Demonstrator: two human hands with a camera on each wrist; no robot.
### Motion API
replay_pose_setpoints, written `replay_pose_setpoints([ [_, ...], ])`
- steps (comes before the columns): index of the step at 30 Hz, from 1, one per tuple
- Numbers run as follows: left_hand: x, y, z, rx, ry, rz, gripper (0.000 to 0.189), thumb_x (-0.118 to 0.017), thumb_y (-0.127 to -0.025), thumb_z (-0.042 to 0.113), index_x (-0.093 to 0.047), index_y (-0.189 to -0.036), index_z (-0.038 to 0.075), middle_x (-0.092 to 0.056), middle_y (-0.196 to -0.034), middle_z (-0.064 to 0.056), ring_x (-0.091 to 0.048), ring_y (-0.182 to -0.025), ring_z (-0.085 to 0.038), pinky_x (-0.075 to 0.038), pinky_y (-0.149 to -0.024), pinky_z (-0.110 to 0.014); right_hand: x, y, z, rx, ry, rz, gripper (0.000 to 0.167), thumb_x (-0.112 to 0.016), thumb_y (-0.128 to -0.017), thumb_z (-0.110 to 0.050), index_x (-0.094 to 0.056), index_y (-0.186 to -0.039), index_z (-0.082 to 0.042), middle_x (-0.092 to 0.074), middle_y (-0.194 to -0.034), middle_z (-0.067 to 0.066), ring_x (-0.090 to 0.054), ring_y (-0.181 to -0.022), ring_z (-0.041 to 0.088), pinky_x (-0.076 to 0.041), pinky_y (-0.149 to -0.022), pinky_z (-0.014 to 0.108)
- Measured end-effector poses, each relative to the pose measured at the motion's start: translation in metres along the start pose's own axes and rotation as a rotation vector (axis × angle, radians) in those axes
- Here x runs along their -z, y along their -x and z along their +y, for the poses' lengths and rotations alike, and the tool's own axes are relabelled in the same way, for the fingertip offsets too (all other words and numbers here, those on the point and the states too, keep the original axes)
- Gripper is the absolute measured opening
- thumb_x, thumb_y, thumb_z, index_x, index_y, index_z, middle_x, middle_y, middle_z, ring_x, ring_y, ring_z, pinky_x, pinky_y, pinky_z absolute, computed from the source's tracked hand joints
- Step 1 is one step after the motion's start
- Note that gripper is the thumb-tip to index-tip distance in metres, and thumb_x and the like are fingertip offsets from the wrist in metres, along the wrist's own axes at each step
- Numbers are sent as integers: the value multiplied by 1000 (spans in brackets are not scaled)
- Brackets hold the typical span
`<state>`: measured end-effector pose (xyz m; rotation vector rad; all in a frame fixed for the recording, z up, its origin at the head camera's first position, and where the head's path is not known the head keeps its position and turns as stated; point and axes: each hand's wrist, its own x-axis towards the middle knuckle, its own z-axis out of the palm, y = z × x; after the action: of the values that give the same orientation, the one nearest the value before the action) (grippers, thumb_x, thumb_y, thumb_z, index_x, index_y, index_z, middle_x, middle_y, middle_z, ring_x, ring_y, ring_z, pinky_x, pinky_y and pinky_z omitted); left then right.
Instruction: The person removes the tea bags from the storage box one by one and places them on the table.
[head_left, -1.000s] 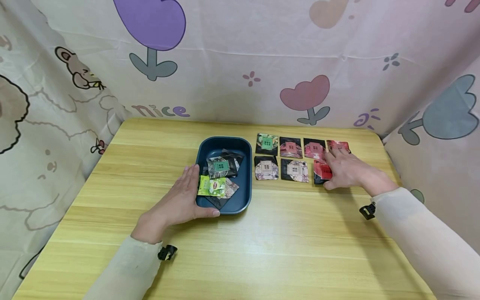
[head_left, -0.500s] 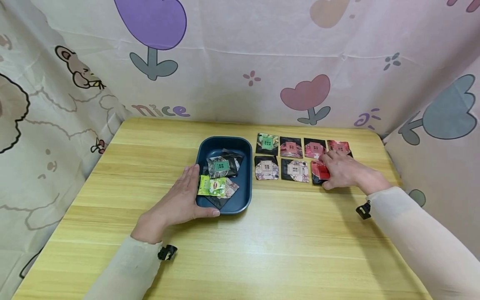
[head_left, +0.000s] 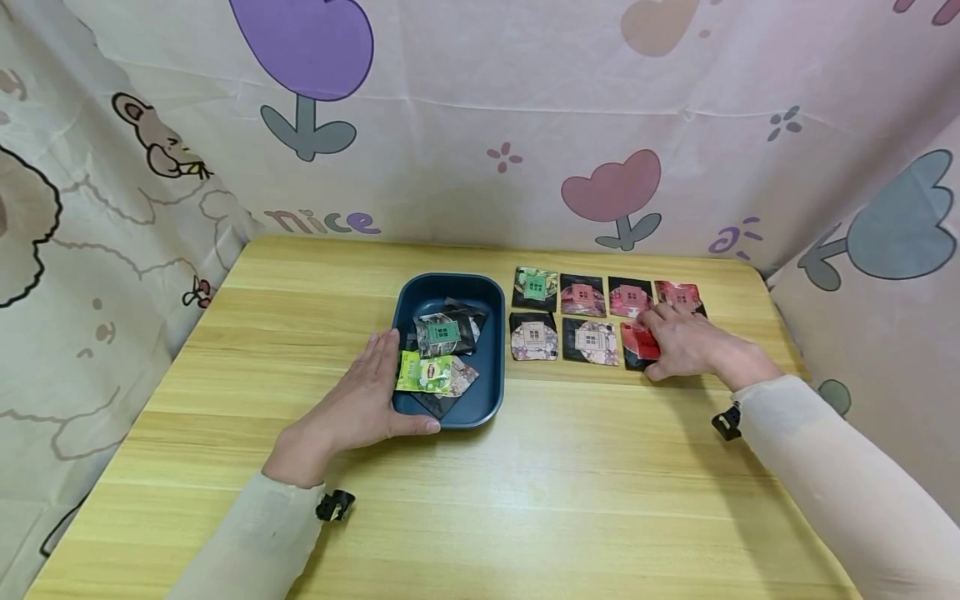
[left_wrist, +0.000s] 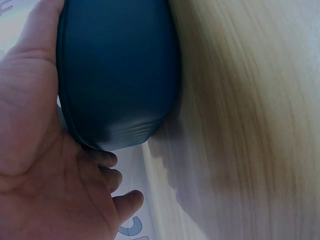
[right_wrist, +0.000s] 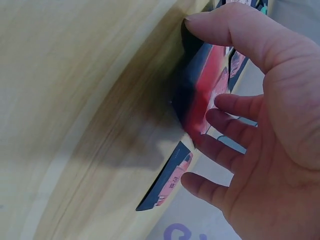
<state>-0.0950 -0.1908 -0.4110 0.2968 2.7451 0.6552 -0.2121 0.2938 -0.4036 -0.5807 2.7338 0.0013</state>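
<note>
A dark blue tray (head_left: pixel 491 392) holds several tea bag packets, including a lime-green tea bag packet (head_left: pixel 423 372) and one with a green label (head_left: pixel 442 332). Along its left side lies my left hand (head_left: pixel 348 408), fingers straight and thumb against the near edge; the left wrist view shows the tray's outer wall (left_wrist: pixel 120 75) beside the palm. On the right, my right hand (head_left: pixel 686 342) touches a red and black tea bag packet (head_left: pixel 638 343) with spread, slightly bent fingers and covers its right part. Up close, the thumb (right_wrist: pixel 225 22) and fingertips lie about the packet's edges.
Other tea bag packets lie in two rows right of the tray: a green-labelled one (head_left: pixel 535 288), pink ones (head_left: pixel 582 296), pale ones (head_left: pixel 590 341) and a red one (head_left: pixel 678 296) at the far right. A patterned cloth (head_left: pixel 465 192) hangs behind the wooden table (head_left: pixel 525 500).
My right hand has shifted slightly left, and the red and black packet beneath it has slid left toward the pale one. The left hand and tray have stayed still.
</note>
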Motion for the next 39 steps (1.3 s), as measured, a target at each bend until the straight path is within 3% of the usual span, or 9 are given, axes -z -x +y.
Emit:
replay_pose_setpoints([
  [8, 0, 0, -1, 1, 0, -1, 148, -80, -75, 78, 9, -168, 4, 6, -178, -18, 7, -164, -39, -10, -130, -63, 1, -1, -6, 25, -8, 39, 101, -86, -80, -43, -40, -157, 4, -34, -162, 36, -21, -151, 64, -21, -119, 79],
  [12, 0, 0, -1, 3, -7, 0, 149, -80, -74, 79, 8, -168, 4, 5, -177, -19, 7, -164, -39, -9, -130, -63, 7, -4, -21, 60, -9, 126, 91, -82, -87, -37, -41, -156, 8, -36, -162, 35, -28, -151, 59, -20, -123, 74],
  [15, 0, 0, -2, 2, -20, 1, 150, -80, -74, 79, 9, -168, 3, 7, -177, -20, 9, -164, -39, -8, -130, -63, 13, -10, -37, 107, -3, 221, 79, -80, -90, -30, -48, -151, 8, -45, -156, 33, -39, -147, 54, -26, -123, 70],
  [20, 0, 0, -3, -11, -40, 16, 150, -80, -73, 80, 7, -168, 2, 8, -176, -22, 12, -164, -39, -8, -130, -64, 23, -24, -75, 170, -21, 326, 66, -78, -93, -29, -56, -146, 4, -59, -143, 25, -52, -136, 44, -39, -117, 65],
  [28, 0, 0, -1, -18, -57, 28, 150, -79, -73, 81, 5, -168, 1, 5, -177, -22, 9, -164, -40, -9, -130, -64, 33, -43, -153, 304, -79, 436, 52, -76, -97, -34, -66, -138, -3, -66, -140, 18, -57, -135, 38, -41, -120, 56],
  [34, 0, 0, -2, -32, -66, 24, 149, -77, -75, 82, 6, -168, 0, 7, -176, -22, 9, -164, -40, -9, -130, -63, 30, -55, -211, 408, -37, 423, 51, -74, -99, -38, -68, -135, -3, -69, -135, 14, -61, -128, 32, -46, -117, 47],
  [39, 0, -1, -1, -44, -62, 20, 148, -75, -76, 83, 6, -168, 0, 8, -176, -21, 8, -164, -41, -10, -131, -62, 18, -63, -246, 499, 7, 407, 44, -75, -99, -35, -71, -130, -4, -72, -126, 10, -65, -117, 27, -50, -109, 42],
])
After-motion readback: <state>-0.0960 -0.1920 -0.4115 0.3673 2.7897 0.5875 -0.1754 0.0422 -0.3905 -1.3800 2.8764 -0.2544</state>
